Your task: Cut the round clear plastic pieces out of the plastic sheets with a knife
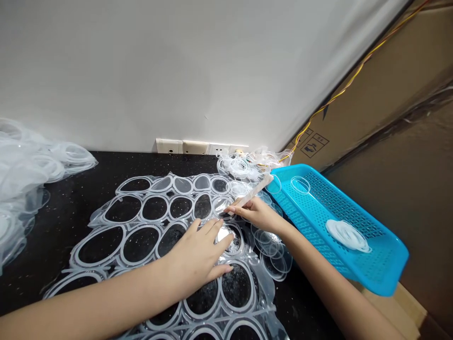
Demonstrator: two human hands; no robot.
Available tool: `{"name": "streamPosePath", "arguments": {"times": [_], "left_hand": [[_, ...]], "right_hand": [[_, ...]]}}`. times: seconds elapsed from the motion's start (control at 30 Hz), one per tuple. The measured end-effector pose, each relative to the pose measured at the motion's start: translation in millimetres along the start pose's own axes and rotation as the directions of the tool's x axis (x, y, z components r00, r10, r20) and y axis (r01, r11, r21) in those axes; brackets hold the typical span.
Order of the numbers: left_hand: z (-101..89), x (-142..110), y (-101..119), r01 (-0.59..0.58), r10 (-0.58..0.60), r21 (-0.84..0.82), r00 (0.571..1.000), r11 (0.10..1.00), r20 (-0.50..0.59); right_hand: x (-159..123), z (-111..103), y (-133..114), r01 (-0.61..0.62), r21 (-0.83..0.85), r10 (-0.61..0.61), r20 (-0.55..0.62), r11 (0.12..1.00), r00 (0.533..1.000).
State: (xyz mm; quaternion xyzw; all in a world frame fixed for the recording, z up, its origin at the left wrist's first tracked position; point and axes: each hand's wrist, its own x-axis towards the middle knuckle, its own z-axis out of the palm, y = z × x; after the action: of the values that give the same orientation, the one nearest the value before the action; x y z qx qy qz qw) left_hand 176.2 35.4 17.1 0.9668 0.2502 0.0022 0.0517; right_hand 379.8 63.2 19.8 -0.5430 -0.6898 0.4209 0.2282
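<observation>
Through the head view I see the left hand (198, 255) palm down, fingers and thumb loosely spread, laid on a translucent sheet of moulded rings (155, 220). The right hand (258, 215) pinches a pale, flat stick (253, 191) between thumb and fingers; the stick slants up and away to the right, its near end over a ring just beyond the left fingertips. I cannot tell whether that end touches the ring.

The sheet lies on a black speckled countertop (102, 170), its rings in rows joined by thin film. Loose thin rings (274, 255) overlap along its right edge. Noted behind them: a tangled heap of clear rings and scraps (240, 165). On the far left I log a larger pile of ringed sheets (31, 160).

To the right, a blue perforated basket (354, 203) sits tilted, with a stack of white rings (347, 234) inside and thin rings near its far end.

Room: pale wall (141, 71), socket strip (196, 147) at its foot, cardboard boxes (406, 56) at right, yellow twisted wire (348, 85) running along the corner.
</observation>
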Motion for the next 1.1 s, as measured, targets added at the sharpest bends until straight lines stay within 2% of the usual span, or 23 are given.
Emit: {"name": "streamPosePath", "arguments": {"times": [0.17, 1.1], "left_hand": [[1.6, 1, 1, 0.009, -0.009, 0.009, 1.0, 1.0, -0.005], [11.3, 0, 2, 0.029, -0.025, 0.064, 0.998, 0.998, -0.053]], "right_hand": [[-3, 2, -7, 0.102, -0.036, -0.103, -0.026, 0.994, 0.994], [-4, 2, -1, 0.083, -0.043, -0.085, -0.032, 0.996, 0.996]]}}
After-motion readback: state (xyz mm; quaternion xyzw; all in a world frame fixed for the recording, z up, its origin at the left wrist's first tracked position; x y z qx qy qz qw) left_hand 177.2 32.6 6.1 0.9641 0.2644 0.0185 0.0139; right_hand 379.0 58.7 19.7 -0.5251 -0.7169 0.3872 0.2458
